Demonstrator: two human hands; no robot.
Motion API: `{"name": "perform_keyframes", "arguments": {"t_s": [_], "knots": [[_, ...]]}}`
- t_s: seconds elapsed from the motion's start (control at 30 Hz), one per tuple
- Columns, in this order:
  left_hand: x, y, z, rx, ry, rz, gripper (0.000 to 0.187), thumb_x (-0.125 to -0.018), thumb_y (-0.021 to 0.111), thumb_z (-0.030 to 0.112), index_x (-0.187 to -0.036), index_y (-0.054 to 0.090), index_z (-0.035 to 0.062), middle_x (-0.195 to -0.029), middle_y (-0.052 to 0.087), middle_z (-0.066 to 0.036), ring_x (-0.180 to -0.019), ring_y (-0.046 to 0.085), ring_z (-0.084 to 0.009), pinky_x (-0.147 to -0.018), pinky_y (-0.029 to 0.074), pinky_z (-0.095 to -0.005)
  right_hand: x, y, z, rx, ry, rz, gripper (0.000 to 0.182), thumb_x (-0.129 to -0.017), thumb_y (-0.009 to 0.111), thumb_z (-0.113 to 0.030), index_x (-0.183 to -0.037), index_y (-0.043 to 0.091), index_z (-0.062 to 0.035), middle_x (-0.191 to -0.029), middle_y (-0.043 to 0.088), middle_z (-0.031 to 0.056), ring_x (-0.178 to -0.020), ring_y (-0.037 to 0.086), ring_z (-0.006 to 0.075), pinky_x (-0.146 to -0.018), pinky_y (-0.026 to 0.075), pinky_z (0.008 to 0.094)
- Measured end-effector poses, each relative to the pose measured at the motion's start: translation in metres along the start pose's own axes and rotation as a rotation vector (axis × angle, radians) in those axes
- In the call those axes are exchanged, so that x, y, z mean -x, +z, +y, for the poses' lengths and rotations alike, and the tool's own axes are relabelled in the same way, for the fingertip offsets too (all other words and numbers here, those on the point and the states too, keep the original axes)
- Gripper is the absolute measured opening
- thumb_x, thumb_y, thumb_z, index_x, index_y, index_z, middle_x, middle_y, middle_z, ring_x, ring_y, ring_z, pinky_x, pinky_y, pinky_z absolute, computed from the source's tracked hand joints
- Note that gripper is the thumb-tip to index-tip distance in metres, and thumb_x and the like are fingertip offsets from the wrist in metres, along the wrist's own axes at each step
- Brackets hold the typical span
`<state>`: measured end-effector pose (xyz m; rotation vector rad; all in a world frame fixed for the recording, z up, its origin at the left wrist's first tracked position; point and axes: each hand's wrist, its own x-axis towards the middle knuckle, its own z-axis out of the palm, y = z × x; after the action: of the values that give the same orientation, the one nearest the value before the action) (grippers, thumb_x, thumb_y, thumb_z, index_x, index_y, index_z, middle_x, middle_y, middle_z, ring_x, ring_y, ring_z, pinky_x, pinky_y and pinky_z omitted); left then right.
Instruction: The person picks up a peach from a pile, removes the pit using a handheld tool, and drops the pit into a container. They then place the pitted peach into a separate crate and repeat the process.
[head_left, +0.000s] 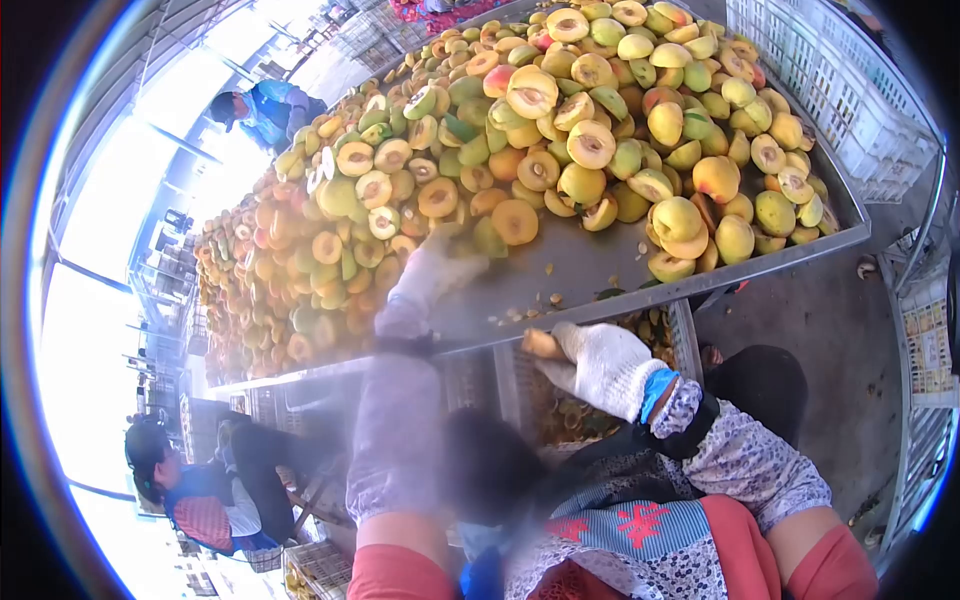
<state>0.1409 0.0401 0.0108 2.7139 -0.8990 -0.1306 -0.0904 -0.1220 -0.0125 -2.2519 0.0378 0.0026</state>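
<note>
A: What is held by the right hand (612,368)?

B: A small tan object (543,344) is pinched in its gloved fingers near the rim of the metal table (598,258); its kind cannot be told.

A: And the left hand (432,270)?

B: It is stretched toward a green fruit half (488,238); whether that is gripped cannot be told. More halved fruit (532,92) is heaped beyond.

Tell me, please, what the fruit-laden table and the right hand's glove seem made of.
The table: probably sheet metal, perhaps steel, dull grey with a thin raised rim. The right glove: apparently knitted fabric, matte white, judging by its textured surface.
</note>
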Motion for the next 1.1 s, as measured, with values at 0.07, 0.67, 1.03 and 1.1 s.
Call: {"name": "perform_keyframes", "arguments": {"t_s": [0.07, 0.67, 1.03, 1.1], "knots": [[0.020, -0.014, 0.012, 0.827, -0.278, -0.097, 0.052, -0.090, 0.068, 0.040, -0.127, 0.056, 0.0052, -0.109, 0.069, -0.013, -0.096, 0.069, -0.0227, -0.074, 0.057, -0.0329, -0.001, -0.005, -0.003, -0.056, 0.011, 0.068, 0.033, -0.095, 0.056, -0.036, -0.105, 0.065, -0.0059, -0.092, 0.067, 0.0246, -0.089, 0.064, 0.0428, -0.077, 0.051, 0.0504], [0.090, -0.002, 0.106, 1.344, -0.222, 0.014, 0.059, -0.102, 0.039, 0.052, -0.111, 0.066, 0.0002, -0.084, 0.069, -0.011, -0.060, 0.063, -0.0125, -0.042, 0.039, -0.0188, -0.005, 0.006, 0.002, -0.008, -0.097, 0.261, 0.034, -0.094, 0.062, -0.038, -0.097, 0.063, -0.0037, -0.082, 0.066, 0.0206, -0.083, 0.065, 0.0420, -0.072, 0.051, 0.0490], [0.091, 0.034, 0.101, 0.918, 0.109, 0.442, 0.060, -0.106, 0.033, 0.045, -0.112, 0.065, -0.0044, -0.095, 0.069, -0.012, -0.081, 0.063, -0.0184, -0.075, 0.051, -0.0296, 0.005, 0.025, -0.013, -1.086, 0.041, -0.099, 0.026, -0.102, 0.057, -0.026, -0.100, 0.065, -0.0015, -0.075, 0.058, 0.0042, -0.070, 0.056, 0.0156, -0.065, 0.048, 0.0335], [0.086, 0.047, 0.099, 0.847, 0.164, 0.595, 0.060, -0.106, 0.033, 0.046, -0.117, 0.063, -0.0038, -0.102, 0.068, -0.014, -0.082, 0.063, -0.0182, -0.075, 0.052, -0.0296, 0.010, -0.001, -0.022, -1.133, 0.425, -0.437, 0.031, -0.102, 0.054, -0.029, -0.097, 0.065, -0.0002, -0.075, 0.060, 0.0051, -0.072, 0.058, 0.0172, -0.066, 0.048, 0.0353]]}}
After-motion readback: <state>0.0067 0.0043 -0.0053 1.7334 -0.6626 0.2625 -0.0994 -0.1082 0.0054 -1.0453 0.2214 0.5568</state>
